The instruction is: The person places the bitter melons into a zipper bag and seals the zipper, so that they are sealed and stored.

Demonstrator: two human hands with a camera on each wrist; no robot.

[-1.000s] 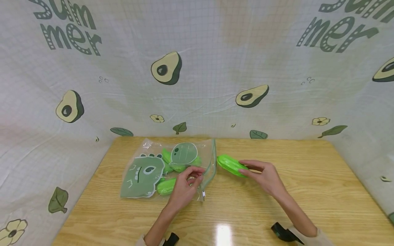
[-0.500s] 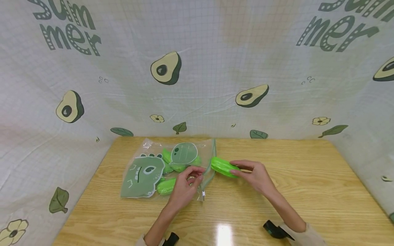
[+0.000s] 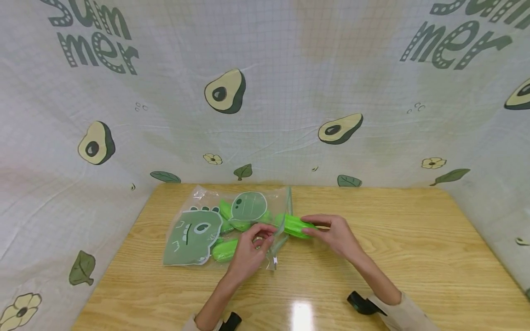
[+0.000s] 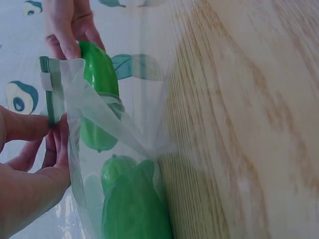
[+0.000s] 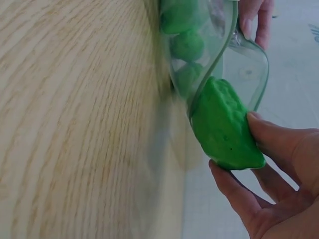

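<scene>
A clear zip bag [image 3: 279, 195] with a green dinosaur print lies on the table, its mouth facing right. Several green toy vegetables [image 3: 225, 251] are inside it. My left hand [image 3: 250, 248] pinches the edge of the mouth beside the green zip strip, holding it apart, as the left wrist view shows. With thumb and fingertips, my right hand [image 3: 331, 231] grips the near end of a bright green, ridged and bumpy toy vegetable [image 5: 227, 132]. Its far end is inside the bag's mouth, behind the clear film; the end by my fingers is outside.
The light wooden table [image 3: 393, 239] runs back to a cloth [image 3: 273, 92] printed with avocados and leaves, which hangs behind and along both sides. A white zip slider [image 3: 275, 260] sits at the bag's near corner. Black straps with cameras [image 3: 364, 303] are on both wrists.
My right hand has moved left with the toy vegetable, from beside the bag to its mouth, and the tip has gone in. My left hand has stayed at the bag's edge.
</scene>
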